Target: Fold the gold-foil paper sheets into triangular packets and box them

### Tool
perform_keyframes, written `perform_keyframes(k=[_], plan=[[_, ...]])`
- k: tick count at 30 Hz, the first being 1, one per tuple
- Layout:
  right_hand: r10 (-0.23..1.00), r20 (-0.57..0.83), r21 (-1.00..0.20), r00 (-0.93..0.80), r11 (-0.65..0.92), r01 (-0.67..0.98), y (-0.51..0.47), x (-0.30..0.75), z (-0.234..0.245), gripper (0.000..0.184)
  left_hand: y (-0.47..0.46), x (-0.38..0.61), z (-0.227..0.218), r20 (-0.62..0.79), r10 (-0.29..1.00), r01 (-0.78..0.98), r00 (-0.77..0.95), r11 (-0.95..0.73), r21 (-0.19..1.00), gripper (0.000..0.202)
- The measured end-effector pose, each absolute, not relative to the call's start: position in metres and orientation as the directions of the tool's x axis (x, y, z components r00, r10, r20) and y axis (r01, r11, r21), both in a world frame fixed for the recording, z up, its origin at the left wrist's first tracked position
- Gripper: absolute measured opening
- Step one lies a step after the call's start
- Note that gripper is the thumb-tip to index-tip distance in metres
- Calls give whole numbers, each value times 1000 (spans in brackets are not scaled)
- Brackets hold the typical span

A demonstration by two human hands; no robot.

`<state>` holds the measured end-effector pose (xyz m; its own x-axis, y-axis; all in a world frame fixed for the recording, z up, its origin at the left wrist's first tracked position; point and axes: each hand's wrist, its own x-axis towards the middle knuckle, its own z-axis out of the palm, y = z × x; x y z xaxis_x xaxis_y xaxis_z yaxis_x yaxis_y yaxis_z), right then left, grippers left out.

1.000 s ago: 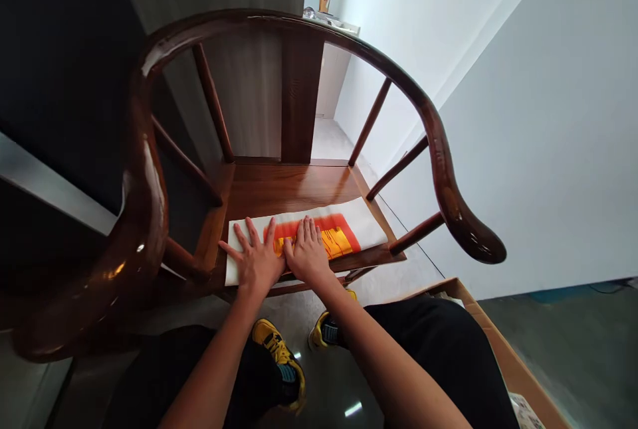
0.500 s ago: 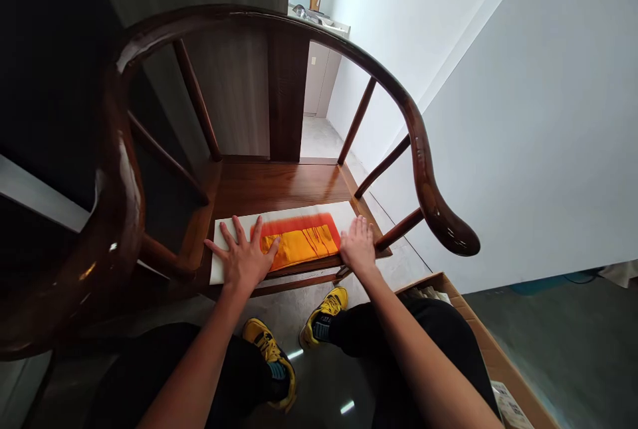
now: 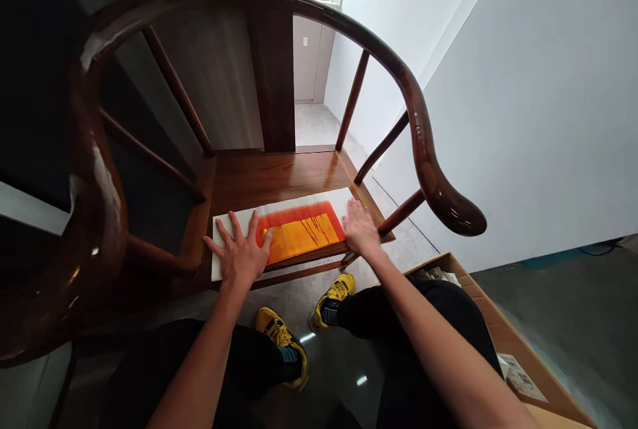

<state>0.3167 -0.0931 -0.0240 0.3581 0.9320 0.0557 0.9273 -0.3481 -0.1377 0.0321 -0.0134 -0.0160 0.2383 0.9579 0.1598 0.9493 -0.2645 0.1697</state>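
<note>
On the front of a dark brown wooden chair seat (image 3: 279, 173) lies a long white cloth or paper piece with a red and yellow-orange block (image 3: 294, 236) on it; its material I cannot make out. Thin dark red streaks cross the yellow part. My left hand (image 3: 242, 250) rests flat on the left end, fingers spread wide. Over the right end lies my right hand (image 3: 361, 226), its fingers stretched out and close together, slightly blurred. Neither hand grasps anything. Both palms hide parts of the piece beneath them.
The chair's curved armrest (image 3: 423, 150) wraps around the seat on both sides and the back. An open cardboard box (image 3: 478, 296) stands by my right knee. My yellow shoes (image 3: 336, 289) are below the seat edge. A white wall (image 3: 523, 117) rises at right.
The view has shifted a little, so the chair sits slightly higher and further left. My right hand has changed its angle on the right end; my left hand stays spread in place.
</note>
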Motion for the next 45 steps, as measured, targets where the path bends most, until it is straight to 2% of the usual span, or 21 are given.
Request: perform_keyframes(k=[5,7,10,14,17,21,24,27,33,35,38,42,45], plan=[[901,83,-100,426,-418,903,-102,342,-30,66,-17,36,-8,218,964,957,152,-199,213,65],[898,93,-92,430,-422,902,-101,337,-34,66,-30,68,-1,260,952,940,163,-230,253,61],[902,96,-88,421,-414,906,-101,336,-36,67,-60,143,4,225,807,744,546,-591,311,60],[904,86,-97,419,-411,907,-101,341,-38,68,-82,199,-9,196,753,694,629,-657,294,58],[901,77,-107,428,-419,902,-101,341,-39,69,-72,152,-19,191,802,752,565,-597,279,61],[893,71,-141,445,-432,891,-101,337,-36,69,-47,32,-21,191,922,897,336,-375,235,62],[889,61,-168,454,-439,882,-102,333,-29,68,-37,-20,-19,170,964,934,207,-246,259,64],[887,58,-189,459,-442,877,-102,331,-21,66,-35,-23,-17,162,978,936,134,-178,304,70],[816,39,-271,577,-547,792,-94,336,-11,63,-14,-5,-2,84,994,901,-70,27,432,101],[781,21,-300,624,-590,749,-92,341,-9,69,-2,-7,2,44,996,881,-83,53,470,101],[760,-26,-346,649,-616,708,-90,350,-5,70,8,-13,5,13,997,844,-75,56,533,85],[805,-86,-433,587,-561,705,-88,358,2,43,6,-19,7,28,997,791,-76,43,610,75],[830,-41,-497,556,-500,709,-89,358,5,25,1,-23,7,70,991,750,-116,42,660,78]])
